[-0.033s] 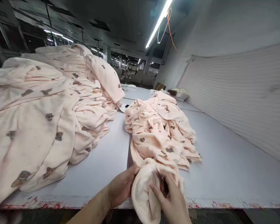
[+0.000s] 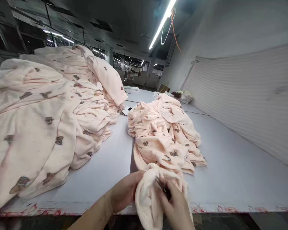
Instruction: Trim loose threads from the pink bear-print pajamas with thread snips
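A pale pink plush garment (image 2: pixel 148 195) with a rounded opening or folded edge hangs at the table's front edge, held between my hands. My left hand (image 2: pixel 126 191) grips its left side, the fingers mostly hidden behind the fabric. My right hand (image 2: pixel 176 204) is closed around a small dark tool with a thin metal tip, which looks like thread snips (image 2: pixel 166 189). The tip lies against the cloth; whether the blades are apart cannot be made out. The held part joins or touches a heap of pink plush pieces (image 2: pixel 158 127) with brown bear prints just beyond.
A much larger pile of the same printed pink fabric (image 2: pixel 50 105) rises on the left of the white table (image 2: pixel 230 172). Small cloth stacks (image 2: pixel 184 96) lie at the far end. Along the right hangs a striped sheet (image 2: pixel 242 95). A tube light (image 2: pixel 162 24) runs overhead.
My right hand has shifted slightly, and the tool's metal tip now shows at the fabric. The fold between my hands has narrowed a little. The piles stay put.
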Available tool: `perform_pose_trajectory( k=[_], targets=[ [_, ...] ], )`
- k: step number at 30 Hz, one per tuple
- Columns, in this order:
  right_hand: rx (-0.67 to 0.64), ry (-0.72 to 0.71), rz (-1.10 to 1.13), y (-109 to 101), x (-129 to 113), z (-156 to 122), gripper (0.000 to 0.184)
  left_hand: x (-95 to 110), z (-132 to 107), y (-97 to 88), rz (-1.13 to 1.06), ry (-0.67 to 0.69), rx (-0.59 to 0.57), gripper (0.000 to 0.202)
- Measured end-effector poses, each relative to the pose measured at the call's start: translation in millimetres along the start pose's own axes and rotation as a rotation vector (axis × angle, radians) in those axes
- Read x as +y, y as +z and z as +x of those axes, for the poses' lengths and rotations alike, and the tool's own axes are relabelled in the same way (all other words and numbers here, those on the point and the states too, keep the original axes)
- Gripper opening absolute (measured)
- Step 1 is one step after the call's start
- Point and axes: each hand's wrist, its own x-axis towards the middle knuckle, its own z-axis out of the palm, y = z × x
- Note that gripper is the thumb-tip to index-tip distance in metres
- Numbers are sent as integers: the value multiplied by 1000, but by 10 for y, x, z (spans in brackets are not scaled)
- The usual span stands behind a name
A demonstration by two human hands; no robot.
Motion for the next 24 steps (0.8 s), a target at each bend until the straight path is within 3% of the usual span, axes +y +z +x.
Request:
perform_pose_trajectory(
  k=[5, 8, 12, 15, 18, 21, 24],
  targets=[
    [63, 30, 291, -98, 19, 123, 24, 5, 49, 117, 146, 50, 94, 15],
    [183, 112, 429, -245, 102, 225, 26, 25, 329, 336, 136, 82, 43, 25],
    [408, 172, 440, -484, 139, 205, 33, 39, 780, 495, 144, -19, -38, 37],
    [437, 203, 285, -536, 119, 92, 39, 61, 955, 478, 202, -56, -56, 41],
    [362, 227, 123, -462, 172, 68, 42, 102, 982, 426, 285, -63, -36, 45],
    [321, 208, 281, -419, 303, 133, 35, 155, 958, 380, 397, -42, 26, 48],
    [391, 223, 533, -457, 422, 169, 34, 180, 982, 354, 534, 18, 101, 53]
  ],
)
